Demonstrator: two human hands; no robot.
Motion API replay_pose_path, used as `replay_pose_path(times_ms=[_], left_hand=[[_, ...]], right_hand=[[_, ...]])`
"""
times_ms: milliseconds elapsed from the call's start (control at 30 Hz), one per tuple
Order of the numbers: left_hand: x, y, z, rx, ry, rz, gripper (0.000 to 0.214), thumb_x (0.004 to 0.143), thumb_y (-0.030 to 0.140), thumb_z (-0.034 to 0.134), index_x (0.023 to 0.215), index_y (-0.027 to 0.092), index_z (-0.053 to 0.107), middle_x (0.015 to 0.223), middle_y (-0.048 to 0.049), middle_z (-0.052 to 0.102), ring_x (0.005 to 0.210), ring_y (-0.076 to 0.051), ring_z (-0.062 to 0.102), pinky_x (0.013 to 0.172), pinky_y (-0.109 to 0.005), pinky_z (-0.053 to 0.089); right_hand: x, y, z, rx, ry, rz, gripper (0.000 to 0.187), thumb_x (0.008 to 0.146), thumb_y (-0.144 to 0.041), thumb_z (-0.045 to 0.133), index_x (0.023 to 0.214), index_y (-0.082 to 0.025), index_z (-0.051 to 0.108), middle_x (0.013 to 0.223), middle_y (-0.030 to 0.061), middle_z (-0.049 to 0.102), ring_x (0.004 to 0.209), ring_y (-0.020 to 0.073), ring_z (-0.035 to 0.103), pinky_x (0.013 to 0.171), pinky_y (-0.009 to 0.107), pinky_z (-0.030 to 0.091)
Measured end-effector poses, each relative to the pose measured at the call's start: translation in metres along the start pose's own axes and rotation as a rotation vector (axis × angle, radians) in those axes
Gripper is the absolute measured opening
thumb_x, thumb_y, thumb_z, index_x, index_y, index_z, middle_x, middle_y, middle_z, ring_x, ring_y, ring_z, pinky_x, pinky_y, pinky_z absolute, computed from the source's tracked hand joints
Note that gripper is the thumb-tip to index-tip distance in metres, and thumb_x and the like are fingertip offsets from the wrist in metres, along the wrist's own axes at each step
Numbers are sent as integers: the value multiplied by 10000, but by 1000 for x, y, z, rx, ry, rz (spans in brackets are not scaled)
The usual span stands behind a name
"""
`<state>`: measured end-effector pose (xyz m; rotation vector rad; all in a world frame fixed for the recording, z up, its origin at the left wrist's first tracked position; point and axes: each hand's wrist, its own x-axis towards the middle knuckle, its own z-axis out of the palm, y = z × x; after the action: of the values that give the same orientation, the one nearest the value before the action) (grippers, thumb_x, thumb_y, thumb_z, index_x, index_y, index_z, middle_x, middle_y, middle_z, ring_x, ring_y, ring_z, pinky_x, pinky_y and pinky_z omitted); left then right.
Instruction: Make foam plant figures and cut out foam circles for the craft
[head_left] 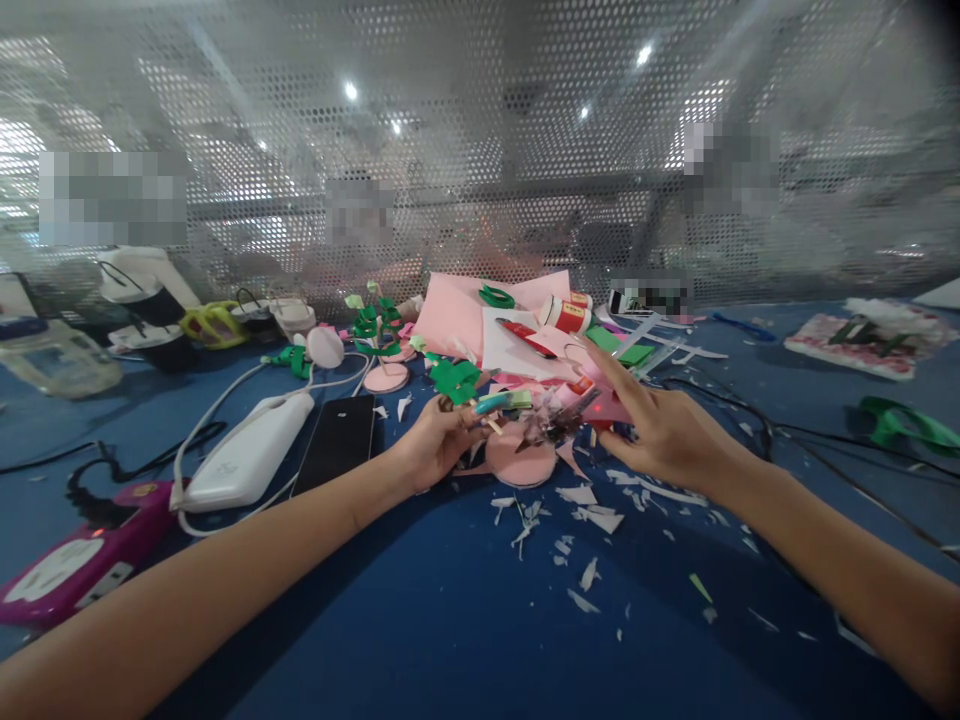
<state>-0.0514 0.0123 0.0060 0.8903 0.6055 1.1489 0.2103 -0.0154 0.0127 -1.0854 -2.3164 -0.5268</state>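
Your L forearm (247, 570) and R forearm (840, 540) are lying nearest, slanting in over the blue tabletop (420, 620). Your L hand (442, 443) is pinching the green paper sprig (454, 380) just under its leaves, fingertips closed. The sprig is sitting left of the round pink disc (520, 462), which is lying flat btwn your hands; can't tell if the two are touching. Your R hand (660, 430) is curving around a pink tool (607, 403) w/ a small red light, index finger stretching out; can't tell if it's really gripping, b/c that patch is blurred. White scraps (600, 515) are littering the front.

Handling: the sprig is looking v. light, its leaves prob. thin, soft & creasing easily, so you're better off holding the stem, not squeezing the leaves. The disc is looking light too, prob. a bit stiffer, maybe sliding on the smooth tabletop; steadying its rim is safest. The tool's prob. hard plastic; if that light's meaning power, you're wanting the body, not the tip.
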Motion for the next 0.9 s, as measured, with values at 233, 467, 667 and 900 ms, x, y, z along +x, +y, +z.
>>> replay_pose_path(times_ms=[233,467,667,900], left_hand=[[-1,1,-1,14,27,-24,580,725,-33,512,1261,186,534,716,-11,676,820,-197,685,788,-314,528],[-1,-1,-1,24,22,-14,587,723,-36,512,1262,195,526,784,-22,697,843,-195,680,828,-340,513],[-1,2,0,0,27,-34,576,712,-20,578,1248,188,544,757,-23,702,818,-188,679,831,-335,514],[1,1,-3,-18,14,-37,552,766,-37,467,1254,205,555,757,-11,700,843,-180,674,804,-314,509]], right_hand=[[2,5,-4,-43,25,20,875,823,-210,501,1516,-212,-33,1012,129,704,610,246,634,479,329,475],[3,-2,-2,42,-42,31,899,822,-217,505,1510,-204,-73,1106,143,679,590,220,634,469,303,466],[4,4,-6,-42,35,44,903,808,-196,514,1516,-216,-46,1058,137,693,647,255,657,495,329,486],[2,-1,-2,67,-33,57,904,823,-209,525,1511,-195,-60,1044,130,696,592,220,636,472,298,475]])
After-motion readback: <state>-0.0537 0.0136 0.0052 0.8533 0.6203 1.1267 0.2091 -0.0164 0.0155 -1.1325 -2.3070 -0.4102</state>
